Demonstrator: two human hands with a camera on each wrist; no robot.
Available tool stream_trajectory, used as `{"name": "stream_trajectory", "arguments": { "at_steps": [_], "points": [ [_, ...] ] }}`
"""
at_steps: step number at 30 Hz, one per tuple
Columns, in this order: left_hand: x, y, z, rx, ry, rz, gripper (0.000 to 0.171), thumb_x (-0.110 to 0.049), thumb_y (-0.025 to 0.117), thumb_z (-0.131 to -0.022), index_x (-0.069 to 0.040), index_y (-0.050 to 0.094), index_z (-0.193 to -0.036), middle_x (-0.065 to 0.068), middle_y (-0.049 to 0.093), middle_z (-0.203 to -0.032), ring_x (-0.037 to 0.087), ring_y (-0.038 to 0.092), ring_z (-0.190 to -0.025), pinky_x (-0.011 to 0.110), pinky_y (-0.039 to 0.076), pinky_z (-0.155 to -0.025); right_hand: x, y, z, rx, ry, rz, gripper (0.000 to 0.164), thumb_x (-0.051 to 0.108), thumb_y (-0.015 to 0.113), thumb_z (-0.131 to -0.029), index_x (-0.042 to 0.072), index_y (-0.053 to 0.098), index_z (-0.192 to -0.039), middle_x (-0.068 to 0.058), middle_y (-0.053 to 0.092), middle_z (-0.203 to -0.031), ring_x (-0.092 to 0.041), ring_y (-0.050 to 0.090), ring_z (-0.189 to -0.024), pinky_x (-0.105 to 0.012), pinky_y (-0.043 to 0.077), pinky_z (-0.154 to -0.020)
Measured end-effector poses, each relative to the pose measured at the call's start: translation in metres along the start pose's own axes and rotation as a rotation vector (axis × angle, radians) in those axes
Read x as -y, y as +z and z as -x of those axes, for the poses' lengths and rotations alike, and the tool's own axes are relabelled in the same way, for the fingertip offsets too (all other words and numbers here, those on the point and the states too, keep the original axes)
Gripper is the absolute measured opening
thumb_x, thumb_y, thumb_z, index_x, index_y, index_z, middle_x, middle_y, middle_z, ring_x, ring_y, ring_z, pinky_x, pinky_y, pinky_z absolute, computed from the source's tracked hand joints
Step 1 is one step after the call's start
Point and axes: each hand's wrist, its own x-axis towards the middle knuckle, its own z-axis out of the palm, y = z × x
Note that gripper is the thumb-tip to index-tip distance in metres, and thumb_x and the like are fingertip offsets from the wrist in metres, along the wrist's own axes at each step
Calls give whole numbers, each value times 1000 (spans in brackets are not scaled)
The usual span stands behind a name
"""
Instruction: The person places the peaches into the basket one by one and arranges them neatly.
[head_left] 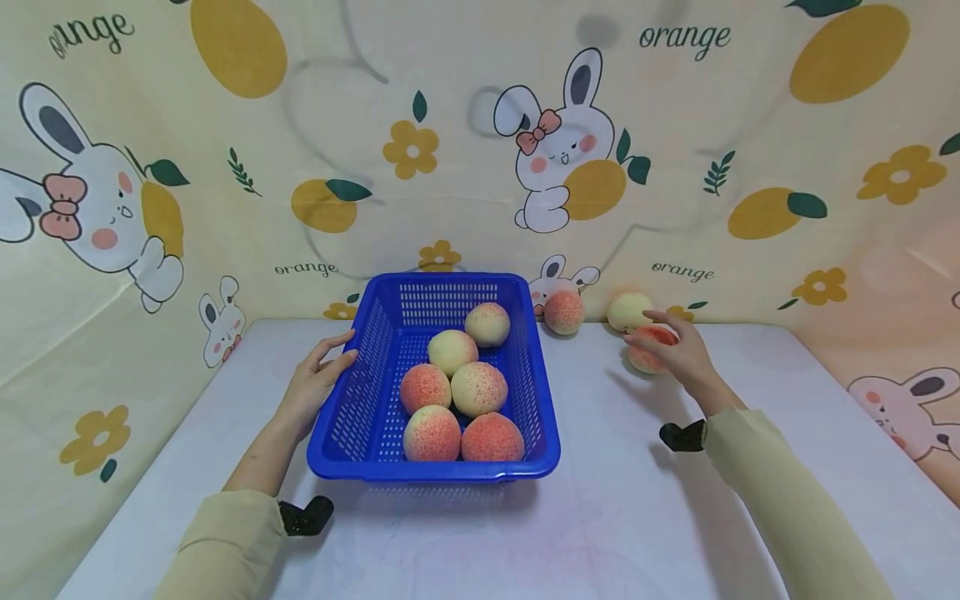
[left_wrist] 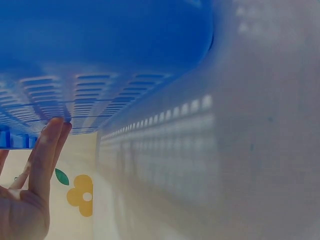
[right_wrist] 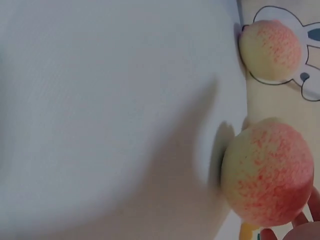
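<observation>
A blue plastic basket (head_left: 433, 472) holds several pink and cream peaches. The left hand (head_left: 318, 375) is at the basket's left side, its fingertips right at the rim. In the left wrist view, the straight fingers (left_wrist: 46, 155) reach up against the slotted basket wall (left_wrist: 95, 90). Over a reddish peach (head_left: 647, 360) at the back right of the table is the right hand (head_left: 686, 358), with thumb and forefinger extended across it. In the right wrist view, that hand's fingertips show at the lower corner, close beside the near peach (right_wrist: 267, 172).
A cream peach (head_left: 627, 312) lies just behind the right hand. Another red peach (head_left: 564, 312) lies between it and the basket, near the back wall. A printed cloth (head_left: 465, 200) with rabbits and oranges hangs behind the white table (head_left: 600, 517).
</observation>
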Motion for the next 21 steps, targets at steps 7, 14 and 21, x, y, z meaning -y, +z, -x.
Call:
{"name": "stream_trajectory", "arguments": {
  "at_steps": [7, 14, 21],
  "points": [
    [-1, 1, 0, -8, -8, 2, 58, -45, 48, -98, -25, 31, -150, 26, 53, -134, 10, 67, -87, 24, 57, -72, -9, -1, 1, 6, 25, -2, 80, 38, 70, -86, 5, 32, -148, -22, 16, -158, -42, 12, -144, -64, 17, -111],
    [2, 1, -3, -22, -22, -1, 56, -46, 49, -98, -27, 34, -149, 25, 54, -131, 10, 67, -84, 24, 57, -71, -16, 0, 2, -1, 44, 32, 79, 34, 68, -88, 6, 27, -150, -28, 21, -153, -41, 29, -132, -50, 37, -102],
    [3, 1, -3, -26, -28, 8, 55, -46, 49, -98, -28, 35, -148, 25, 54, -132, 11, 67, -84, 25, 57, -71, -22, 2, 2, 20, 88, 49, 78, 32, 65, -90, 8, 23, -152, -28, 24, -151, -39, 37, -125, -38, 39, -94]
  ]
}}
